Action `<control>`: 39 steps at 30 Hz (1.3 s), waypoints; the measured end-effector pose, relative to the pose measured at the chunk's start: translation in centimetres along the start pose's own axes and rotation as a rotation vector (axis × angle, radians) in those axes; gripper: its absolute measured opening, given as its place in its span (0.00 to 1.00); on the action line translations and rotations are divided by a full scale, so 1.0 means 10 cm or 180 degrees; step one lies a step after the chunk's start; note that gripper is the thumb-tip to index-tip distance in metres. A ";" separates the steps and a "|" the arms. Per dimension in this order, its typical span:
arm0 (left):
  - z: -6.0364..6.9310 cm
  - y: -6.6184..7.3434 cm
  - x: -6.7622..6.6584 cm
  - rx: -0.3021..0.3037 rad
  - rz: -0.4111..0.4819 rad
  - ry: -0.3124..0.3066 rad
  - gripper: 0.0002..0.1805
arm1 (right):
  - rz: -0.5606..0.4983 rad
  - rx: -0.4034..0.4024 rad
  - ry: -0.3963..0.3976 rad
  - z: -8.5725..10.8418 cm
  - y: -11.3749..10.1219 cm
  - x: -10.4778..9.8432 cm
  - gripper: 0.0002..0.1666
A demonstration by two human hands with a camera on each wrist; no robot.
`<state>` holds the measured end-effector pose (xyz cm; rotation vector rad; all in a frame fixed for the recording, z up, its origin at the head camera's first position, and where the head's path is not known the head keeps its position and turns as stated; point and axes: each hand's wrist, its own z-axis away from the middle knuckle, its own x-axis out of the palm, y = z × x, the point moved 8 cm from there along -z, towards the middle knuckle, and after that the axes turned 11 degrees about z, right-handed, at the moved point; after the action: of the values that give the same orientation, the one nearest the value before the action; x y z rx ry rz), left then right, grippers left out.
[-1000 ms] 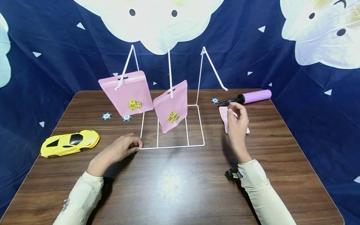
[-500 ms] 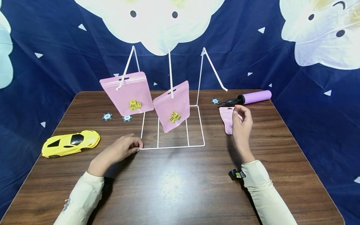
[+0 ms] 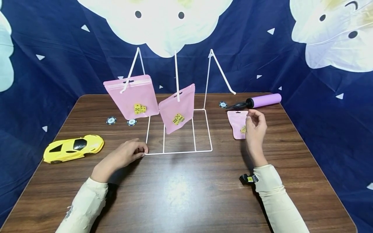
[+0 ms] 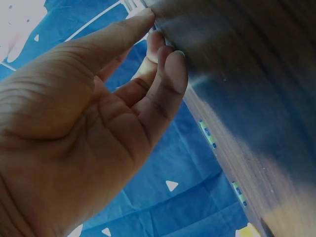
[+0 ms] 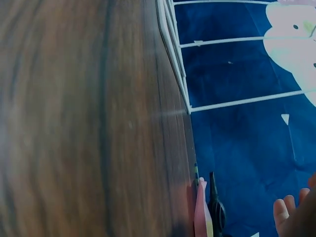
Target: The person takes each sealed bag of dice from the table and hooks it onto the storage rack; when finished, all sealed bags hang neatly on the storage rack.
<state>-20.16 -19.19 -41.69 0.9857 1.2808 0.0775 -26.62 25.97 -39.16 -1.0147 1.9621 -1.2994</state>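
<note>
In the head view, my left hand (image 3: 123,157) is at the front left corner of a white wire display rack (image 3: 178,152), thumb and fingers pinching its base wire. The left wrist view shows the thumb and fingertips meeting at the rack. Two pink zip bags hang from the rack's hooks: the left bag (image 3: 132,94) and the middle bag (image 3: 172,106), yellow dice showing in each. My right hand (image 3: 256,137), fingers loosely bent and holding nothing, is above a third pink bag (image 3: 234,121) with yellow dice, lying on the table and partly hidden by that hand.
A yellow toy car (image 3: 74,149) is on the left of the wooden table (image 3: 175,200). A purple hand pump (image 3: 265,100) lies at the back right beside a poker chip (image 3: 222,104). Two more chips (image 3: 111,120) lie left of the rack. The right hook (image 3: 222,71) bears no bag.
My right hand has moved right and slightly toward me, uncovering more of the lying bag and its dice. The middle bag sways on its hook. My left hand stays at the rack's corner.
</note>
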 end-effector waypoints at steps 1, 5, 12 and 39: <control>0.00 0.00 0.00 0.0001 0.0000 0.0001 0.11 | 0.0018 0.0003 0.0019 -0.01 0.02 -0.02 0.14; 0.01 0.00 0.00 0.0004 -0.0029 0.0016 0.11 | 0.0028 0.0018 0.0037 -0.04 0.06 -0.07 0.14; 0.01 0.00 0.01 -0.0002 -0.0037 0.0006 0.12 | 0.0228 0.0013 0.0061 -0.08 0.09 -0.16 0.14; -0.01 0.00 0.02 0.0021 -0.0031 0.0028 0.12 | 0.1151 0.1029 -0.0621 -0.27 0.54 -0.48 0.19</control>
<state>-20.12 -19.02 -41.81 0.9856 1.2947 0.0701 -27.60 32.62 -42.93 -0.5739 1.6284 -1.2101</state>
